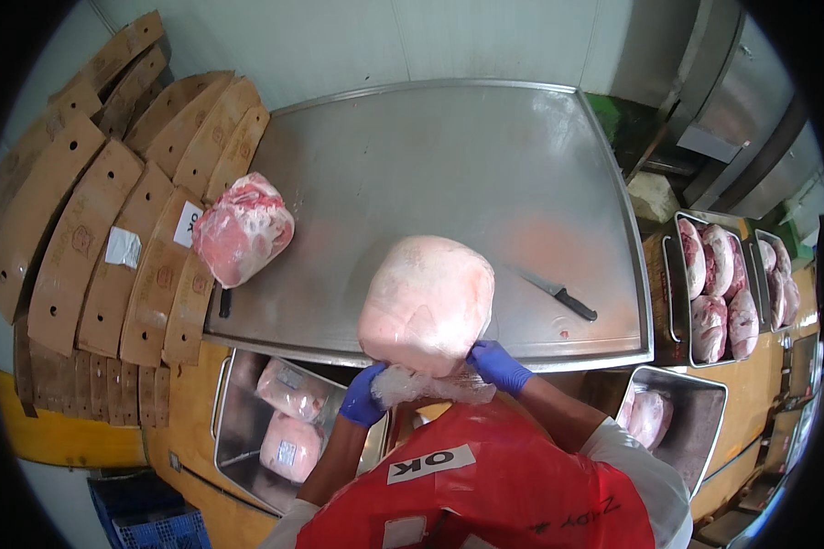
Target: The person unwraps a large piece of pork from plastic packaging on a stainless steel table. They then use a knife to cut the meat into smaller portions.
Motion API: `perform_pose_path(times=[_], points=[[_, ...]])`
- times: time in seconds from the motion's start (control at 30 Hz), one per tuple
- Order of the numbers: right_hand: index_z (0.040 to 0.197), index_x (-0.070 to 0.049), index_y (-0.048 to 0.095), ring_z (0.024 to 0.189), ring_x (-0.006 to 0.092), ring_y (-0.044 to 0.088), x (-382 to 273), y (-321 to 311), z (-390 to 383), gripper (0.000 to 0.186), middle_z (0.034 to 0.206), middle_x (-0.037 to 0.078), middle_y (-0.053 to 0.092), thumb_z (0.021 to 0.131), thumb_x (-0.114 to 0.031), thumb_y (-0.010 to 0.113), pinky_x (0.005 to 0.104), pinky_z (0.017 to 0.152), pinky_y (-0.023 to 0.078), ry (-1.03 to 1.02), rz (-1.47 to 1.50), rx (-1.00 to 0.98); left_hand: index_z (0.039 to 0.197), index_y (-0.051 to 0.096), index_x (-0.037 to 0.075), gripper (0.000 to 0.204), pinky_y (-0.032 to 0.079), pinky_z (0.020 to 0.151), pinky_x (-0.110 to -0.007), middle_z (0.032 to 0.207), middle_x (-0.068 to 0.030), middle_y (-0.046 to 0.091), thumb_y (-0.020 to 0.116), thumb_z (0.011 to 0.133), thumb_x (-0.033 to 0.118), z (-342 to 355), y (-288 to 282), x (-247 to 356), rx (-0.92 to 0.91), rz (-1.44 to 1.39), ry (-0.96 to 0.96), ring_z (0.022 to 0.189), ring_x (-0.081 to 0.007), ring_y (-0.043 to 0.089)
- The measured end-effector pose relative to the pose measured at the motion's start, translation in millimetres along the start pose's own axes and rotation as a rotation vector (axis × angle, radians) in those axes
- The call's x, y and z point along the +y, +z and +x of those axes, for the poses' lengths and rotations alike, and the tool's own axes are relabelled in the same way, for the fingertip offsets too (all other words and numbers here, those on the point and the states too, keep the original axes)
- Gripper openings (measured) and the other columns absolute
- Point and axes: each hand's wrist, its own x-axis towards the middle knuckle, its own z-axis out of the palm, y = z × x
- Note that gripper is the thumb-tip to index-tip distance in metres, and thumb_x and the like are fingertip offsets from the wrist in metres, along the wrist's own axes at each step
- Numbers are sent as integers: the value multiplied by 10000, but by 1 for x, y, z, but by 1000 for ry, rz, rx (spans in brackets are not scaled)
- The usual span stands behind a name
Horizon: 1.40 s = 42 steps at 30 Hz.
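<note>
A large pale, skin-covered piece of meat (426, 293) sits at the front edge of the steel worktop (458, 146). Below it hangs crumpled clear plastic wrap (430, 389). My left hand (364, 395), in a blue glove, is closed on the wrap at the lower left of the meat. My right hand (494, 364), also gloved blue, grips the wrap at its lower right. A black-handled knife (572, 304) lies to the right of the meat. A redder piece of meat (243, 229) lies at the left, with a dark handle (224, 302) below it.
Stacked cardboard sheets (64, 238) stand along the left. A steel bin (238, 467) with wrapped meat is below left, another (696, 439) below right. Trays of meat cuts (717, 339) are at the right. Blue plastic crates (156, 526) stand at lower left; a pale wall (320, 41) rises behind.
</note>
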Motion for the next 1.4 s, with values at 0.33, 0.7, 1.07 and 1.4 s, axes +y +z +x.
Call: perform_pose_path(times=[0.33, 0.7, 1.07, 1.4], points=[[880, -80, 667, 466, 89, 384, -167, -55, 32, 235, 601, -29, 476, 1026, -200, 527, 291, 443, 276, -97, 686, -5, 1344, 594, -17, 603, 530, 1006, -436, 1219, -207, 694, 807, 790, 92, 28, 168, 187, 296, 1554, 1335, 1118, -366, 687], [925, -44, 691, 710, 107, 504, -167, -21, -14, 225, 772, 11, 571, 1014, -164, 523, 294, 681, 459, -438, 71, 41, 1385, 583, 0, 481, 522, 1047, -378, 1310, -130, 677, 724, 928, 54, -66, 45, 110, 205, 265, 695, 1182, -231, 656], [1063, -39, 715, 878, 207, 652, -103, 0, -23, 162, 899, 78, 677, 965, -163, 675, 358, 849, 533, -681, -231, -8, 1289, 652, -7, 356, 532, 1021, -404, 1275, -163, 664, 574, 1067, 260, -121, -8, 168, 357, 401, 910, 1154, -279, 655], [1390, 26, 571, 1267, 446, 553, -85, -81, 74, 705, 1390, 259, 578, 860, -379, 800, 521, 1020, 479, -638, -821, 1251, 1188, 637, 3, 277, 498, 1041, -390, 1128, -117, 635, 556, 1088, 249, -102, 50, 175, 420, 453, 1035, 1090, -235, 625]])
